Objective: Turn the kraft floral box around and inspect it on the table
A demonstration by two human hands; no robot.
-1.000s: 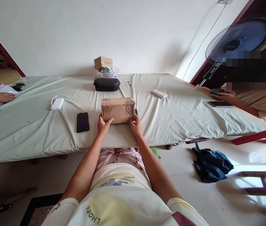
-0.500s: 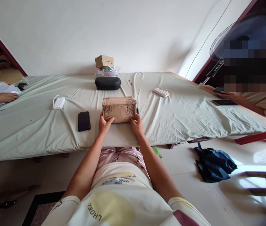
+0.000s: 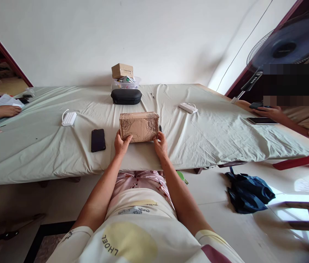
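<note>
Between my two hands is a brown cardboard box (image 3: 139, 128) with dark scribbled loops drawn on its sides, near the front of the cloth-covered table. My left hand (image 3: 122, 144) grips its lower left corner, thumb across the front face and fingers round the side. At the lower right corner my right hand (image 3: 160, 144) holds the box, its fingers partly hidden along the side. A dark pen (image 3: 160, 128) lies just beyond the right hand. Left of the box rests a black phone (image 3: 98, 140), face up.
Behind the box sit a black case (image 3: 126, 96) and a clear plastic tub (image 3: 135, 83) topped by a small carton (image 3: 122, 71). White power banks (image 3: 69, 118) lie left and right. A person's hand (image 3: 10, 110) rests on papers at left; another person's hand (image 3: 273, 112) holds a device at right.
The box's front face has tilted slightly, and my hands keep hold of it at both lower corners. The whole view has shifted a little.
</note>
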